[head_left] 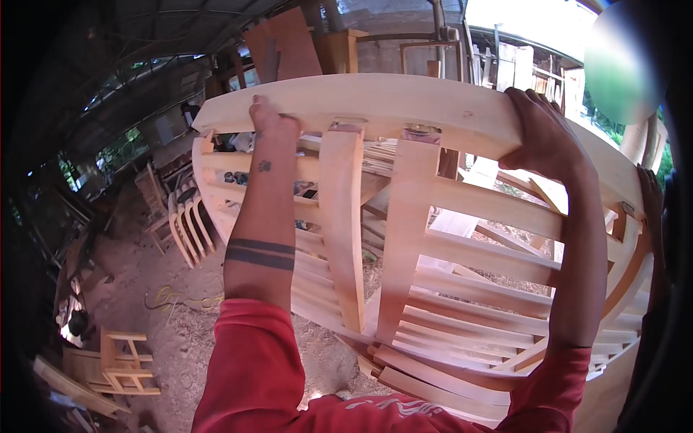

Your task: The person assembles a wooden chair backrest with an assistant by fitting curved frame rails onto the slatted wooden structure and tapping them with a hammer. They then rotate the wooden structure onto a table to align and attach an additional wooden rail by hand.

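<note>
A long, pale wooden rail (346,97) runs across the top of a slatted wooden frame. My left hand (272,119) grips the rail's lower edge left of centre, its fingers mostly hidden behind the wood. Farther right, my right hand (543,136) wraps over the rail with its fingers across the top edge. Below the rail, two wide uprights, one curved (341,216) and one straighter (409,231), stand with their tops at slots in its underside. Horizontal slats (498,249) fill both sides of the frame.
Another person's hand (648,191) touches the frame at the far right. A small wooden stool (128,363) lies at lower left, near yellow cord (173,297) on the dusty floor. Curved slatted pieces (189,225) stand at left. A reddish board (285,45) leans behind.
</note>
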Tool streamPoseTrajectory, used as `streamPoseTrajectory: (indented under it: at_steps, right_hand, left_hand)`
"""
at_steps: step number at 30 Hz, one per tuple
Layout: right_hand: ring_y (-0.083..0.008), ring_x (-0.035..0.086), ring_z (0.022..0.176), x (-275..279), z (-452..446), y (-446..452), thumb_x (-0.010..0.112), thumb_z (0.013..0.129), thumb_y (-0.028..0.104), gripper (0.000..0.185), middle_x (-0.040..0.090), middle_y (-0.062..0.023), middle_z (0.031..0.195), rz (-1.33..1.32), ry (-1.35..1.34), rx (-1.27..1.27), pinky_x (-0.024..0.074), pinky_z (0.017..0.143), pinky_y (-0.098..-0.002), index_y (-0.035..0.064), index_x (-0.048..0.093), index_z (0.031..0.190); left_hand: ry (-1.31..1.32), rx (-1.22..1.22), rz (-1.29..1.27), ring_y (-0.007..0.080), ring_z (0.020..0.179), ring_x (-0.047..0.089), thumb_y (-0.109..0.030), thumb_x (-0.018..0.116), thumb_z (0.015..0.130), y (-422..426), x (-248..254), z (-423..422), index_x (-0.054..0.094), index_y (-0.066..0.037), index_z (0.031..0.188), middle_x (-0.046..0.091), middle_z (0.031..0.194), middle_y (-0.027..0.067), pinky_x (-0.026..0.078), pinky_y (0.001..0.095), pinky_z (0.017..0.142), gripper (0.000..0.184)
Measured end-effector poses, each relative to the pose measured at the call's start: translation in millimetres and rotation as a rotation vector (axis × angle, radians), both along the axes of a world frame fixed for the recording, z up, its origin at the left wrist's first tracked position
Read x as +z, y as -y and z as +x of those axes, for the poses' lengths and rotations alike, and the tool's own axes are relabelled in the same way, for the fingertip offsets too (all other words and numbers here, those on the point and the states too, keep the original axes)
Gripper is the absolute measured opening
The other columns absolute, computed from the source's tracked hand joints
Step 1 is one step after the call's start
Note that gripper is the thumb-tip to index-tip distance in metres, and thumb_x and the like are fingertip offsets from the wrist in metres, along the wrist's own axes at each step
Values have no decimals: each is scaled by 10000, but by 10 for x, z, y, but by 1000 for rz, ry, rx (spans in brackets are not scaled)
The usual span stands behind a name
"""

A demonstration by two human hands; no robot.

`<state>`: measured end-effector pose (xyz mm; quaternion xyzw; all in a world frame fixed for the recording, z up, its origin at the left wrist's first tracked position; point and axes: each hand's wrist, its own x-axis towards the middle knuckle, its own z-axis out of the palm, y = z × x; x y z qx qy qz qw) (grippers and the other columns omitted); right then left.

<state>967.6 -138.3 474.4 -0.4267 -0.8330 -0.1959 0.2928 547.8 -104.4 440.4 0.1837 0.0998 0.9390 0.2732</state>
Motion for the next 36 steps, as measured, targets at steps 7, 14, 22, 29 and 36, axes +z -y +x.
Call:
streamPoseTrajectory:
  at_steps: [7, 14, 22, 29, 36]
  right_hand:
    - [-352, 512, 1129, -66, 24, -56, 823, 480, 118, 874, 555, -183, 1157, 87, -11, 84, 368, 1035, -427, 5, 469, 1271]
    - [-357, 424, 1252, -97, 91, -199, 786, 429, 71, 1009, 476, -190, 1326, 37, -26, 80, 300, 1097, -400, 21, 406, 1362]
    - [-365, 356, 1318, -179, 323, -388, 785, 373, 55, 1132, 393, -197, 1404, 58, -19, 66, 245, 1125, -412, 11, 340, 1413]
    - [-413, 508, 1067, 149, -141, 47, 858, 480, 128, 855, 551, -268, 1122, 14, 156, 68, 396, 943, -462, -62, 474, 1220]
    - [-426, 472, 1170, 145, -116, -9, 875, 478, 159, 964, 506, -302, 1229, 42, 165, 39, 376, 1019, -452, -110, 426, 1287]
  left_hand:
    - [80, -64, -36, 304, 1146, 543, -328, 431, 952, 113, 20, 122, 480, -71, 1255, 543, 1256, 99, 404, 488, 1022, 401]
    - [-298, -63, -497, 357, 1283, 422, -328, 577, 898, 1237, 185, 194, 390, -18, 1348, 413, 1393, 217, 333, 564, 1037, 577]
    - [-638, 503, -1227, 357, 1182, 512, -845, 506, 683, 1294, 303, -2884, 302, -8, 1429, 354, 1417, 281, 332, 512, 1028, 1140]
    - [-750, -10, -807, 226, 846, 664, -591, 512, 893, 849, 57, -2775, 565, -135, 1197, 658, 1004, 122, 576, 385, 684, 551]
    - [-704, 3, -776, 289, 856, 660, -499, 611, 862, 717, 174, -2945, 590, -111, 1157, 651, 1038, 129, 574, 466, 699, 487]
